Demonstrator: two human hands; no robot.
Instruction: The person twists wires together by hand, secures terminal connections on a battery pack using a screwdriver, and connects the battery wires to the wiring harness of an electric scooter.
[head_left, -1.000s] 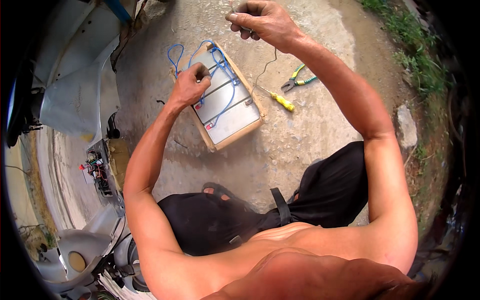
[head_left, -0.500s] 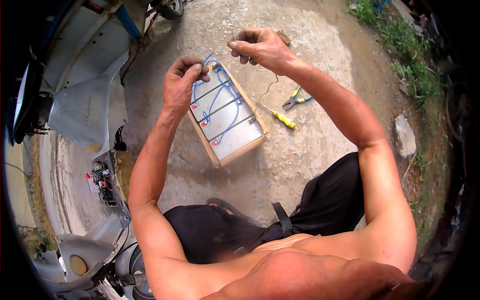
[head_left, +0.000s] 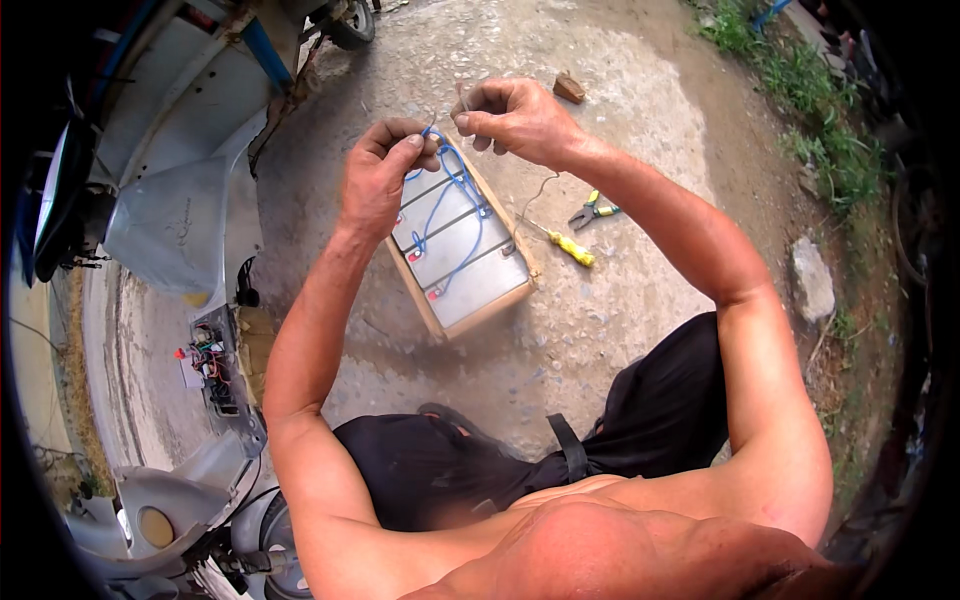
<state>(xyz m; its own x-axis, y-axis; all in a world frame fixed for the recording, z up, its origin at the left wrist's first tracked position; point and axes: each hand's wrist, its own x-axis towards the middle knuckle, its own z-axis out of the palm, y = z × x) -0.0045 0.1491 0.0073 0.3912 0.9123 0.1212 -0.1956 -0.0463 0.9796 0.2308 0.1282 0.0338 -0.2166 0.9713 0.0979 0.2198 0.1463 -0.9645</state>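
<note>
Several grey block batteries (head_left: 470,252) sit side by side in a tan open box (head_left: 487,319) on the ground. Blue wire (head_left: 462,186) loops across their tops, between terminals with red marks. Above the box's far end, my left hand (head_left: 385,172) is closed, pinching the end of the blue wire between thumb and finger. Just to its right, my right hand (head_left: 520,122) is closed on a thin grey wire (head_left: 461,97) whose tip sticks up. A thin wire also trails below this hand toward the box's right side. The hands are slightly apart.
Right of the box lie a yellow-handled screwdriver (head_left: 572,249) and green-and-yellow pliers (head_left: 594,210). A brick piece (head_left: 569,88) is beyond my right hand. At left stand a vehicle's grey panels (head_left: 165,225) and an exposed wiring unit (head_left: 213,370). Weeds and a pale stone (head_left: 812,279) line the right.
My left hand has moved right with the blue wire's end, and my right hand has come slightly lower. The hands are closer together. The whole view has shifted a little.
</note>
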